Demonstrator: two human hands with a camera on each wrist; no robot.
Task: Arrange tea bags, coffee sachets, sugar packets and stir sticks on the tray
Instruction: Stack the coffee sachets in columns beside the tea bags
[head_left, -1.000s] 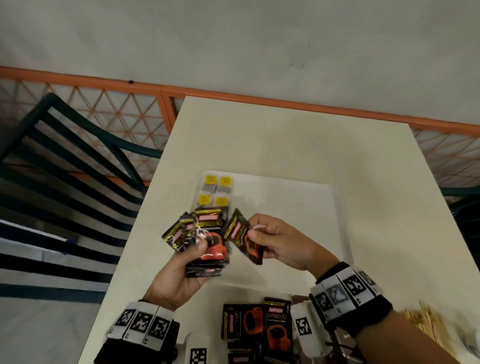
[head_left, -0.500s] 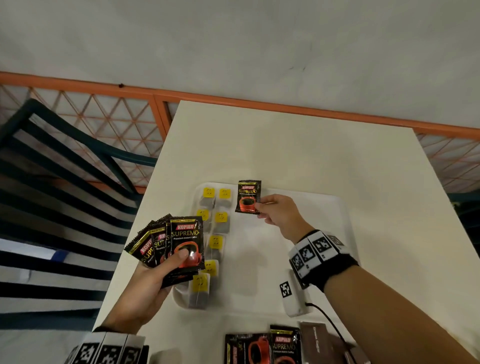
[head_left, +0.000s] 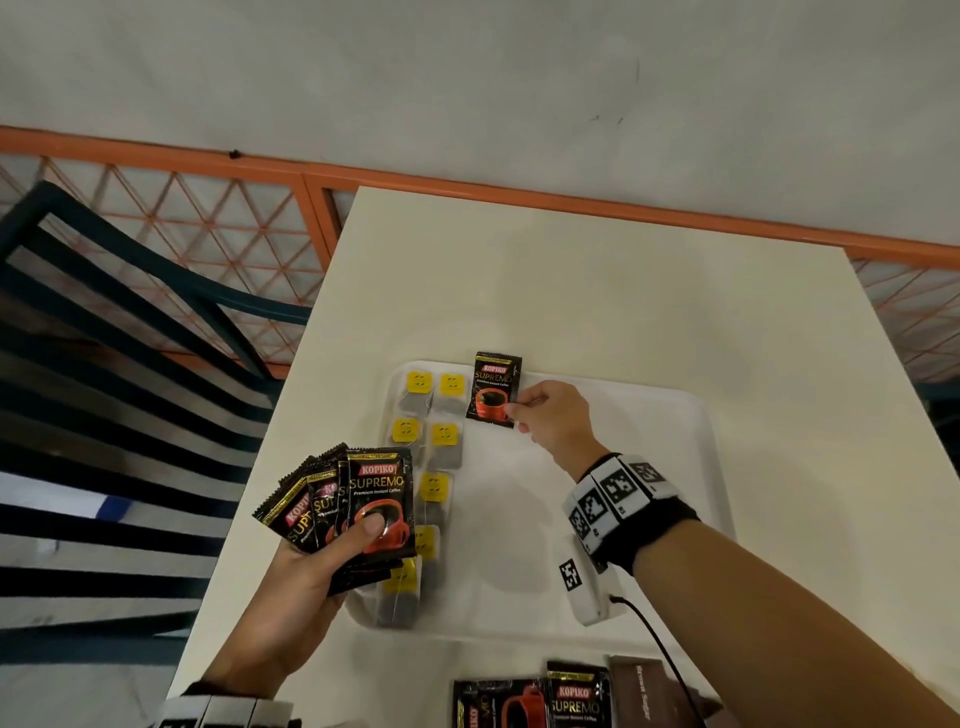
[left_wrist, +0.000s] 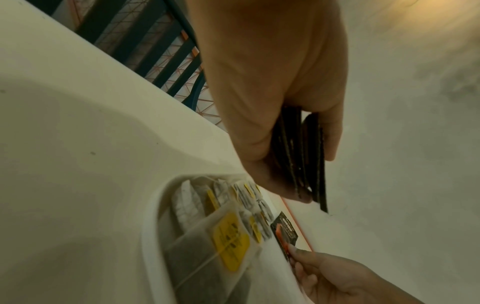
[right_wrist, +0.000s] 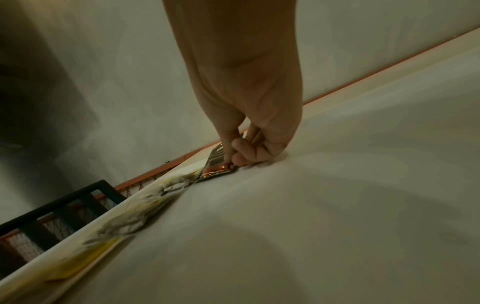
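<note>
Head view. Coffee step was in hand. My right hand (head_left: 550, 418) pinched the right edge of one coffee sachet (head_left: 493, 387), thumb and fingers curled on it, at the far edge of the tray (head_left: 696, 467), just beside the far pair of tea bags (head_left: 434, 415). The sachet's top overlapped the tray's far rim; whether it lay flat I could not tell. My left hand (head_left: 306, 587) gripped a fan of sachets (head_left: 358, 504), thumb pressed on the front one, over the tray's near-left corner. Tea bags ran in two columns along the tray's left side. More sachets (head_left: 535, 699) and a brown sugar packet (head_left: 641, 696) lay at the desk's near edge. No stir sticks in view. Judged: first sachet of a new column; next move called for letting go, then drawing another from the fan and setting it just nearer. Tray middle and right side were bare, so room was ample. The desk (head_left: 597, 291) stood against a wall; the left edge dropped to a railing.

Left wrist view. Left hand (left_wrist: 272, 92) clamped the sachet fan (left_wrist: 303, 160) edge-on. Tea bags (left_wrist: 228, 236) crowded the tray rim (left_wrist: 148, 236); the placed sachet (left_wrist: 284, 230) sat beyond them.

Right wrist view. Right hand (right_wrist: 246, 92) curled, fingertips (right_wrist: 240, 159) on the sachet (right_wrist: 217, 164), low against the tray floor (right_wrist: 337, 205).
</note>
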